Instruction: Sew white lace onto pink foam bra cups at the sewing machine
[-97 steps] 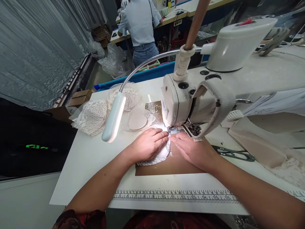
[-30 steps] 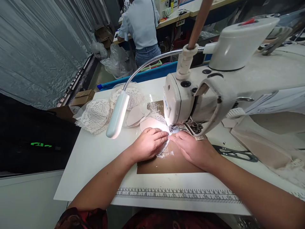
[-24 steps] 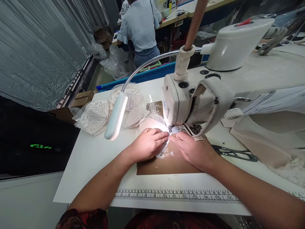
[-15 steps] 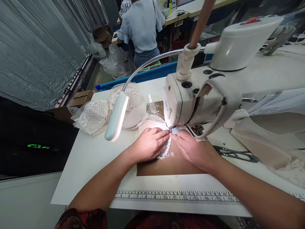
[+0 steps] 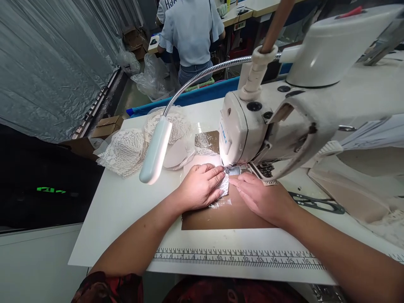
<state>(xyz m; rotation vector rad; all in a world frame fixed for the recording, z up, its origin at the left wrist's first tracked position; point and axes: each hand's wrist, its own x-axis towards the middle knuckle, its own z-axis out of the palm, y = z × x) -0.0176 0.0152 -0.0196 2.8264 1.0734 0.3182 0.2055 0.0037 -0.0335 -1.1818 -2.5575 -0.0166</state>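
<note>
Under the sewing machine's head (image 5: 236, 130), a white lace piece (image 5: 224, 186) lies by the presser foot (image 5: 226, 169). My left hand (image 5: 202, 187) rests flat on the lace, fingers stretched toward the needle, covering much of the piece. To the right of the foot, my right hand (image 5: 263, 195) lies palm down with its fingers stretched out; their tips are close to the lace edge and grip nothing visible. Both hands are over a brown sheet (image 5: 208, 219) on the table. A pale pink piece (image 5: 198, 162) extends behind my left fingers.
Lace cup pieces (image 5: 121, 153) are stacked at the left behind a lamp (image 5: 156, 151) on a bendable neck. Thread snips (image 5: 317, 203) and beige fabric (image 5: 356, 189) lie at the right. A printed ruler (image 5: 236, 257) runs along the front edge. A person (image 5: 191, 38) sits beyond the table.
More of the lace edge shows beside my left fingers. My right fingertips have shifted slightly right, away from the lace. The view has also shifted a little.
</note>
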